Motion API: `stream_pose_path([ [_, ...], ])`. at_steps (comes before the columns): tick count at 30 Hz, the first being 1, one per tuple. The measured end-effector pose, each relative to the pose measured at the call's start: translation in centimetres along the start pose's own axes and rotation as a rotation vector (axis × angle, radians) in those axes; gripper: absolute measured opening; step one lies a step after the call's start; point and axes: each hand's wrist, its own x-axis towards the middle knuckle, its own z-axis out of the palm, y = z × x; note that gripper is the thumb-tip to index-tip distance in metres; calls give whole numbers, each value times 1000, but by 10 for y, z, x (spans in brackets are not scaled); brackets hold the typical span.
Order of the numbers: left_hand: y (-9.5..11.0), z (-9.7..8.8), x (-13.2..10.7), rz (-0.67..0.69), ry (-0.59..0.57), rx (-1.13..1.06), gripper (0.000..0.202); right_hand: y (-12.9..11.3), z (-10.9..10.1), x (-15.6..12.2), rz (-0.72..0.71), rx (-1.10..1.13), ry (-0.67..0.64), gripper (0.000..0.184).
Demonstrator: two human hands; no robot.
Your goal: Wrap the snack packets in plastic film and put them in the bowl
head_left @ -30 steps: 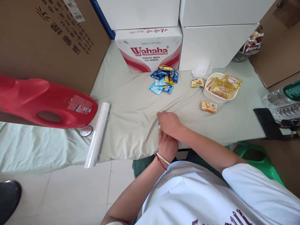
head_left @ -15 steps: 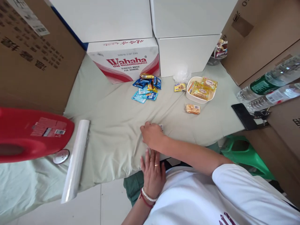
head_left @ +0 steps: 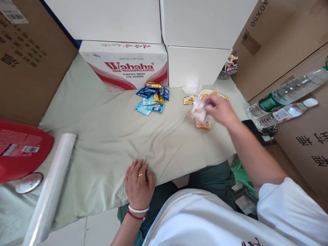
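My right hand [head_left: 220,111] pinches a small whitish packet [head_left: 198,111], blurred by motion, over the right part of the cloth. It hangs just in front of the white bowl [head_left: 205,92], partly hiding the bowl and the yellow-wrapped snacks [head_left: 220,96] in it. Below the packet lies an orange-brown wrapped snack [head_left: 203,125], and a small yellow packet [head_left: 189,99] is to its left. My left hand [head_left: 139,186] rests flat, palm down, near the cloth's front edge, holding nothing.
Blue and yellow snack packets [head_left: 153,99] lie piled before the Wahaha carton [head_left: 128,66]. Crumpled clear plastic [head_left: 192,87] sits behind the bowl. Two water bottles [head_left: 287,112] and a black phone [head_left: 252,131] are at right. A film roll [head_left: 53,184] and a red container [head_left: 23,150] are at left.
My right hand has moved from the cloth's front middle to the right and away from me, carrying the whitish packet to the bowl. My left hand now lies forward on the cloth.
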Motion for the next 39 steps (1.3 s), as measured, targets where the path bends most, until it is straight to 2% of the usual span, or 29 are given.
stream_pose_path([
  [2, 2, 4, -2, 46, 0, 41, 34, 27, -33, 44, 134, 138, 121, 17],
  [4, 3, 4, -3, 88, 9, 54, 36, 45, -50, 83, 270, 220, 136, 11],
  [6, 3, 3, -3, 102, 23, 54, 36, 55, -50, 113, 348, 214, 88, 11],
  [8, 4, 3, -2, 102, 35, 52, 36, 62, -37, 132, 400, 140, 20, 15],
  [11, 4, 3, 0, 106, 52, 59, 35, 70, -9, 142, 412, -49, -12, 18],
  [14, 5, 4, 1, 112, 68, 63, 34, 78, 11, 136, 309, -262, 37, 10],
  [18, 6, 5, 2, 106, 87, 80, 33, 80, 21, 121, 78, -676, 49, 30],
  [20, 6, 5, 2, 107, 87, 86, 33, 75, 18, 118, 27, -787, 35, 33],
  [24, 6, 4, 1, 105, 72, 69, 34, 58, 3, 137, 63, -794, 68, 27],
  [27, 6, 3, 0, 94, 67, 59, 33, 44, -2, 166, 1, -776, 94, 34],
  [29, 6, 3, 0, 90, 66, 55, 33, 37, 5, 186, -105, -761, 7, 36],
  [32, 6, 3, 0, 82, 59, 46, 34, 33, 28, 206, -258, -763, -125, 39],
  [34, 7, 2, -1, 75, 54, 42, 35, 32, 43, 213, -247, -788, -167, 44],
  [36, 7, 2, -2, 67, 54, 45, 37, 31, 55, 216, -178, -826, -195, 39],
  [38, 8, 2, -2, 61, 57, 49, 38, 29, 59, 217, -114, -810, -154, 30],
  [39, 8, 2, -2, 59, 58, 51, 38, 27, 59, 216, -92, -745, -94, 28],
])
